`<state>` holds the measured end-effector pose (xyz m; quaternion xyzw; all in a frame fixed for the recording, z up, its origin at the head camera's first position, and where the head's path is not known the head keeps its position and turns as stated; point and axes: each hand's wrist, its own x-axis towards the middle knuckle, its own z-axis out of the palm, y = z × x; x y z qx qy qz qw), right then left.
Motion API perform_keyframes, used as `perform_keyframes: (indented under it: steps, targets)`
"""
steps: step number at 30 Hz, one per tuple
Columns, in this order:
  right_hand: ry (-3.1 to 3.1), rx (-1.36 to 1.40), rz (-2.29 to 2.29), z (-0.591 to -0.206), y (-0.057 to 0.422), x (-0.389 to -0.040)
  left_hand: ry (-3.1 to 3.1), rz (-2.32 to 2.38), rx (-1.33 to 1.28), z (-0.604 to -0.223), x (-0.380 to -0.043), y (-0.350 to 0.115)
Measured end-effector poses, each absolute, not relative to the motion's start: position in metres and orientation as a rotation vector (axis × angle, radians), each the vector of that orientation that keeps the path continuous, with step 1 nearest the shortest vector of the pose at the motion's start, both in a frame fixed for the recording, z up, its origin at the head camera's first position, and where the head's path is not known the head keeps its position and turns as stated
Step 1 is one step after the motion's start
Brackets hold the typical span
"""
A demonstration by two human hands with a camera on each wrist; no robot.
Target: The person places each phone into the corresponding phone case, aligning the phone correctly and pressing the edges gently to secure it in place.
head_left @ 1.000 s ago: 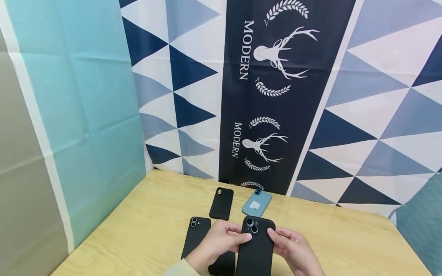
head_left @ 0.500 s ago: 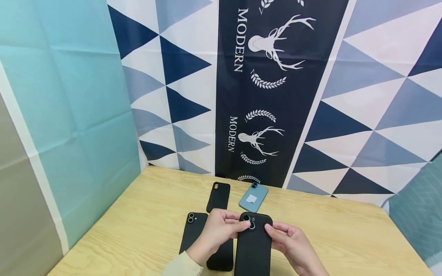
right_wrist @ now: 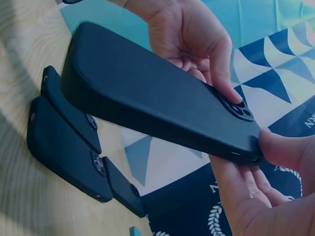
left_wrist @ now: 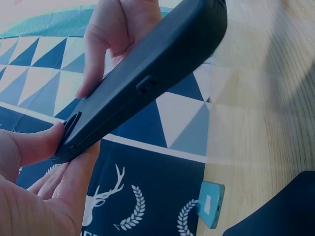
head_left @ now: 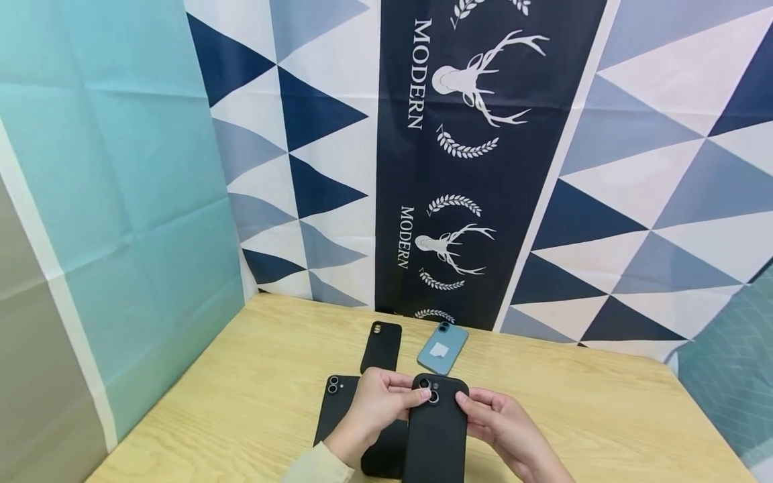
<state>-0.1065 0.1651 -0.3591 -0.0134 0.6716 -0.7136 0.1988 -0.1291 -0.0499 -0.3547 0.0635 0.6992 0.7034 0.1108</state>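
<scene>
A phone in a black case (head_left: 436, 436) is held up by both hands, back towards the head camera, lenses at its upper left corner. My left hand (head_left: 377, 409) pinches that corner, its thumb lying on the camera area and its fingers behind. Opposite it, my right hand (head_left: 504, 426) grips the upper right corner, thumb on the back and fingers underneath. In the right wrist view the black case (right_wrist: 147, 88) covers the phone's back and sides around the lens area; the front is hidden. The left wrist view shows side buttons (left_wrist: 146, 84) on its long edge.
Left of the held phone lie a black-cased phone (head_left: 333, 406) and another black phone (head_left: 385, 453), partly behind my left hand. Farther back are a black case with camera openings (head_left: 382, 347) and a blue phone (head_left: 443, 349) with a white sticker. Patterned cloth (head_left: 326, 154) hangs behind the wooden table (head_left: 241, 396).
The head view has tilted slightly. Both hands and the held phone have shifted a little left, and my left thumb has moved onto the lenses. The phones on the table stay put.
</scene>
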Motion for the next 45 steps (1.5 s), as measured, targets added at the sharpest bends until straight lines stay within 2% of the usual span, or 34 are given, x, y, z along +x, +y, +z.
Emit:
perform_keyframes:
  steps: [31,45]
  targets:
    - [1.923,0.087,-2.018,-0.368,0.171,-0.106,2.089,1.898,0.254,-0.357,-0.127,-0.046]
    - [1.91,0.028,-2.022,-0.366,0.168,-0.108,2.027,2.06,0.111,-0.359,-0.133,-0.042]
